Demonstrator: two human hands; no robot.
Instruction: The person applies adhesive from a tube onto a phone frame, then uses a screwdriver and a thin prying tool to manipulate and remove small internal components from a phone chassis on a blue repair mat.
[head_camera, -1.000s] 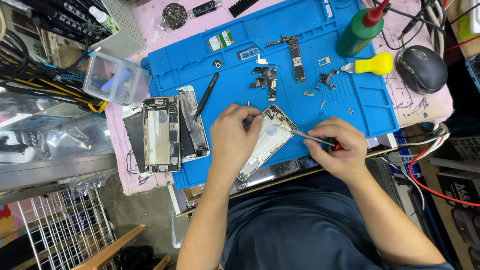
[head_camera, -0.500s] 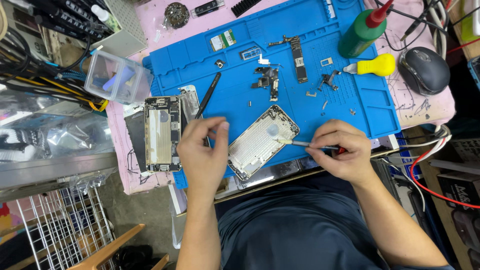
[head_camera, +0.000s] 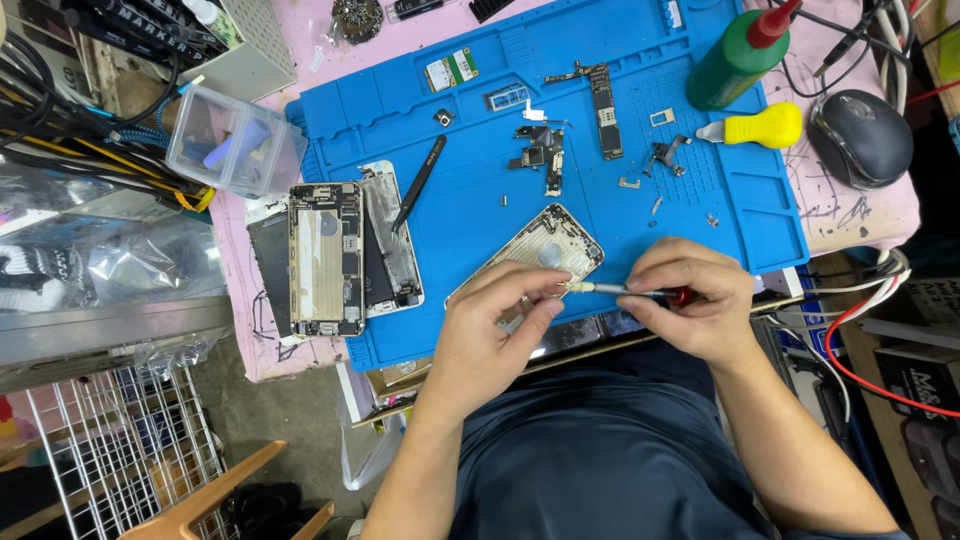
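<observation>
Right hand (head_camera: 690, 305) grips a thin screwdriver (head_camera: 625, 291), tip at the edge of the phone shell (head_camera: 535, 258) lying on the blue mat (head_camera: 470, 210) near the bench front. Left hand (head_camera: 490, 325) pinches the shell's lower edge beside the tip. Second opened phone (head_camera: 325, 258) left, green bottle (head_camera: 740, 55) and mouse (head_camera: 860, 135) right.

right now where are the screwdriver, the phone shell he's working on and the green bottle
screwdriver (head_camera: 622, 291), head view, on its metal shaft
phone shell (head_camera: 540, 250), head view, on its open inner face
green bottle (head_camera: 732, 65), head view, on its body
</observation>
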